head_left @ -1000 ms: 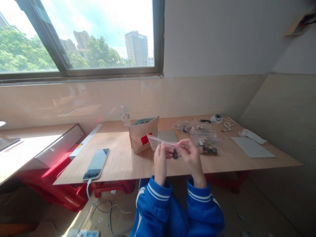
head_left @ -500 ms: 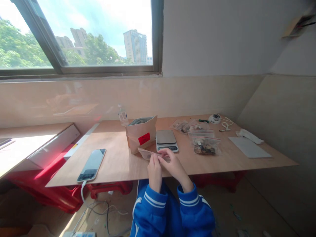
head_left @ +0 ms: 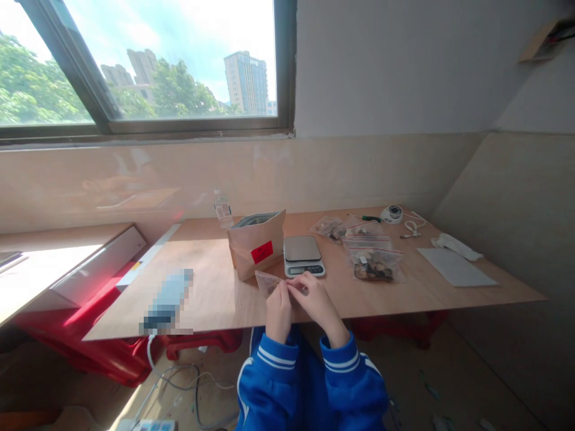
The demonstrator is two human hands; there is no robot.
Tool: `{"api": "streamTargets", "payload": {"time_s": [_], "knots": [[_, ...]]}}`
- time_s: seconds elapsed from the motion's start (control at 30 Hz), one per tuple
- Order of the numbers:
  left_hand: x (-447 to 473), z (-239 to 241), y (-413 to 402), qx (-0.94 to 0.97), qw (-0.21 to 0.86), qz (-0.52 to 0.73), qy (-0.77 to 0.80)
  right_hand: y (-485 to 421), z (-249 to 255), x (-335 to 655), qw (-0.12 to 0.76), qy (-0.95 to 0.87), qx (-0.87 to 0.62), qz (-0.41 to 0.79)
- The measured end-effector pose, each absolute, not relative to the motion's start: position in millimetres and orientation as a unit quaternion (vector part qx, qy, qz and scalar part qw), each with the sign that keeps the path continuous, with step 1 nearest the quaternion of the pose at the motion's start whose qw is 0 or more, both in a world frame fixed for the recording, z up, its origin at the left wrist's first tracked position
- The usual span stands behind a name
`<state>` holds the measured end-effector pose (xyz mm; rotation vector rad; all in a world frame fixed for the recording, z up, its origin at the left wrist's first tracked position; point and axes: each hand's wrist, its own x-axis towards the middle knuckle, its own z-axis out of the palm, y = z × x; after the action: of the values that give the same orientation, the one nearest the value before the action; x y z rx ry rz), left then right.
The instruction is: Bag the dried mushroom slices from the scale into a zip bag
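Observation:
A small clear plastic bag (head_left: 266,284) is pinched along its top edge by both hands near the table's front edge. My left hand (head_left: 278,312) has its fingers closed on the bag's edge. Beside it, my right hand (head_left: 314,299) grips the same edge with thumb and forefinger. What the bag holds is mostly hidden by my fingers. Just beyond the hands stand an open brown paper pouch (head_left: 242,251) with a red label and a white kitchen scale (head_left: 303,249) with nothing on its plate.
Several zip bags (head_left: 376,266) of dried pieces lie to the right. Farther right are a white paper sheet (head_left: 456,267), a dome camera (head_left: 392,214) and a green-handled screwdriver (head_left: 371,218). A plastic bottle (head_left: 223,211) stands behind the pouch; a cabled phone (head_left: 167,299) lies at left.
The bag has tilted, its left corner shifting slightly right and hanging lower. Both hands stay pinched on it, with fingertips closer together at its edge.

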<state>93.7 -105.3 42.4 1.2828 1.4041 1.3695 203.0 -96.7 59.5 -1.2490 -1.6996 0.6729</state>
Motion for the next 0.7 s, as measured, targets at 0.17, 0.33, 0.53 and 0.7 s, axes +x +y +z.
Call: {"api": "streamTargets", "payload": {"time_s": [0.17, 0.33, 0.53, 0.7], "knots": [[88, 46, -105, 0.57, 0.356, 0.534, 0.512, -96, 61, 208, 0.457, -0.669, -0.511, 0.286], [82, 43, -102, 0.59, 0.358, 0.529, 0.495, -98, 60, 211, 0.445, -0.683, -0.508, 0.277], [86, 39, -101, 0.548, 0.405, 0.546, 0.487, -100, 64, 208, 0.449, -0.701, -0.499, 0.242], [92, 41, -104, 0.561, 0.367, 0.558, 0.489, -102, 68, 203, 0.484, -0.682, -0.508, 0.204]]}}
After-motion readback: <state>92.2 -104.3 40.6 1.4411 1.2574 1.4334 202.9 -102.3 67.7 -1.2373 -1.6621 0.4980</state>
